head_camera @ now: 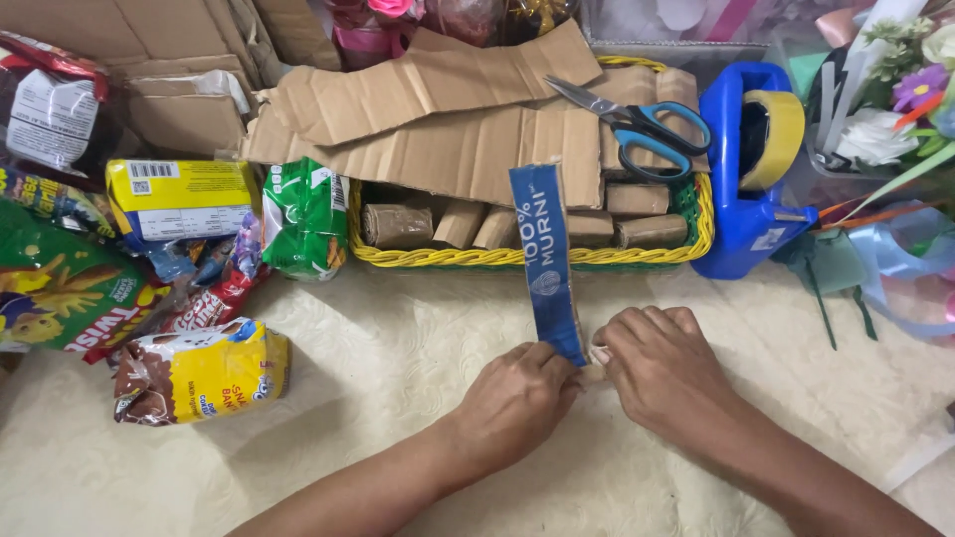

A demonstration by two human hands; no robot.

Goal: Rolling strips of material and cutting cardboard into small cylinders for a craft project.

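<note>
Blue scissors lie on flat cardboard over a yellow basket. A blue tape holder stands beside it. Snack bags sit nearby.

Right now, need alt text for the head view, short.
Two bare hands, left hand and right hand, pinch the lower end of a blue-printed cardboard strip standing upright on a cream cloth. Behind it, a yellow woven basket holds cardboard rolls, with cardboard sheets and blue-handled scissors on top. Snack packets lie left, a blue tape dispenser right.
</note>
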